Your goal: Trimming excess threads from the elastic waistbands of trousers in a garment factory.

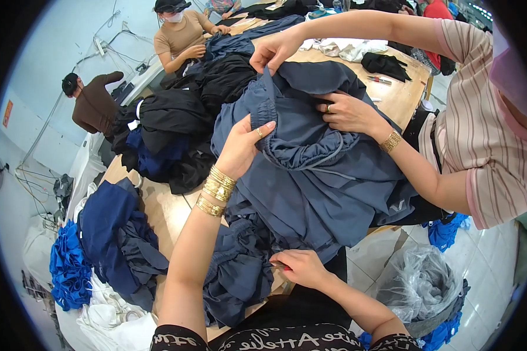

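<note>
Grey-blue trousers (310, 193) with a gathered elastic waistband (266, 108) and a grey drawcord (328, 171) are held up over the table. My left hand (246, 143), below gold bracelets, is closed on the waistband's near left side, thumb on top. Low in front of me, my right hand (303, 269) is closed around small thread snips (280, 265), mostly hidden by the fingers. Beside it lies a bunched dark grey garment (234, 275). A co-worker in a striped shirt pinches the waistband's far edge with one hand (278, 50) and rests the other (351, 111) inside the opening.
Black garments (175, 120) are heaped to the left, with navy garments (114, 228) and bright blue cloth (70, 269) nearer. A plastic-lined bin (418, 284) stands on the floor at right. Small tools (379, 80) lie on the wooden table (407, 93). Two other people work at far left.
</note>
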`<act>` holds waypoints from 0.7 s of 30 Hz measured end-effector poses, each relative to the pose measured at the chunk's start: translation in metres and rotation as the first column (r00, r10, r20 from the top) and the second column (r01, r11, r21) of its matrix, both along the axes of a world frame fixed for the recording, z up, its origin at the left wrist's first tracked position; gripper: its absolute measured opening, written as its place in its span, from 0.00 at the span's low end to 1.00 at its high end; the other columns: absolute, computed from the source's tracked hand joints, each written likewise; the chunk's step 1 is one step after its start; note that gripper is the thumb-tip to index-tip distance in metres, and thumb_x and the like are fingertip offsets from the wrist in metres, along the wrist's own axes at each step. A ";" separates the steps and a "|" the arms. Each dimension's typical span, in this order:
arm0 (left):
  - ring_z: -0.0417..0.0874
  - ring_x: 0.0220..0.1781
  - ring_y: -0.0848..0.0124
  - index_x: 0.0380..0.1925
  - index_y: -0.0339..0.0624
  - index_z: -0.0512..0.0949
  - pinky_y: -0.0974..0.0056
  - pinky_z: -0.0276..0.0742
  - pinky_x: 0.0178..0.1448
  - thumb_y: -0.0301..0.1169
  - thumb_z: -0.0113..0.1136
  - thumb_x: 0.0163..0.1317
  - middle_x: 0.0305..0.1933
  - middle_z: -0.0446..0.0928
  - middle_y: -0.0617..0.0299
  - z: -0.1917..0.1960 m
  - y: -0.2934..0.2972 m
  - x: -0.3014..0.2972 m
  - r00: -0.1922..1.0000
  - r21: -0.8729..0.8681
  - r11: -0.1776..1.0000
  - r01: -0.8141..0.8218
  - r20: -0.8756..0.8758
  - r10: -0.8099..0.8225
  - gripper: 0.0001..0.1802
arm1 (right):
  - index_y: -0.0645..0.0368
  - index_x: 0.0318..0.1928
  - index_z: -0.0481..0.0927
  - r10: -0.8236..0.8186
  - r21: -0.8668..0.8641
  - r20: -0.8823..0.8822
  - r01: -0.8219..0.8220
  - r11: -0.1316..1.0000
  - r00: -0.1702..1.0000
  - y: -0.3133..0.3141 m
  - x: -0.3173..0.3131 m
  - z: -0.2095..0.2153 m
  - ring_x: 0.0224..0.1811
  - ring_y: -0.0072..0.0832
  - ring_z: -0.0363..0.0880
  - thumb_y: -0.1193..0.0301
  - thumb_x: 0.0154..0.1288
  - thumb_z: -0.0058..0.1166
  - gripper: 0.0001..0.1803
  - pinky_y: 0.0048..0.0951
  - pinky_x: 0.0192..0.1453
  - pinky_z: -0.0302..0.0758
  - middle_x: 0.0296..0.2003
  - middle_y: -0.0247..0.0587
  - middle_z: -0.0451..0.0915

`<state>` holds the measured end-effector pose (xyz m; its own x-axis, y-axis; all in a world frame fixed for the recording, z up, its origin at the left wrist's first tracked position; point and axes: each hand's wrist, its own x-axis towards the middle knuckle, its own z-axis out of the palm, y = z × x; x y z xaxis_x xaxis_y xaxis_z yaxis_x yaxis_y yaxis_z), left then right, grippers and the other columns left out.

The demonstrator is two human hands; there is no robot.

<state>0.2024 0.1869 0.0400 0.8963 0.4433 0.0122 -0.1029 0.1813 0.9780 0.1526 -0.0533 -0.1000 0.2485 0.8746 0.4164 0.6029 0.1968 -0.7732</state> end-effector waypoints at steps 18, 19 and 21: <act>0.78 0.53 0.62 0.51 0.36 0.73 0.58 0.72 0.59 0.38 0.48 0.67 0.53 0.76 0.55 -0.007 0.002 0.007 0.979 -0.454 0.879 -0.148 0.060 0.196 0.19 | 0.56 0.36 0.78 0.028 -0.038 -0.016 -0.028 0.999 0.999 -0.005 -0.004 -0.006 0.31 0.34 0.81 0.76 0.45 0.58 0.13 0.28 0.34 0.77 0.29 0.38 0.81; 0.78 0.53 0.62 0.50 0.36 0.73 0.58 0.73 0.59 0.38 0.48 0.66 0.53 0.76 0.54 -0.007 0.003 0.007 0.975 -0.458 0.873 -0.170 0.050 0.217 0.19 | 0.56 0.36 0.78 0.026 -0.039 -0.016 -0.027 0.999 1.000 -0.005 -0.005 -0.007 0.31 0.34 0.81 0.76 0.45 0.58 0.12 0.29 0.34 0.77 0.29 0.38 0.81; 0.78 0.52 0.62 0.50 0.36 0.74 0.58 0.73 0.59 0.37 0.48 0.66 0.52 0.77 0.54 -0.005 0.004 0.004 0.979 -0.485 0.863 -0.144 0.057 0.195 0.19 | 0.56 0.36 0.78 0.031 -0.043 -0.010 -0.032 0.999 0.999 -0.004 -0.004 -0.005 0.31 0.34 0.81 0.76 0.45 0.58 0.13 0.29 0.34 0.77 0.29 0.38 0.81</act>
<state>0.2068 0.1910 0.0354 0.8121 0.5629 -0.1533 -0.2675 0.5928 0.7596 0.1483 -0.0577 -0.1046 0.2242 0.8992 0.3758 0.5895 0.1820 -0.7870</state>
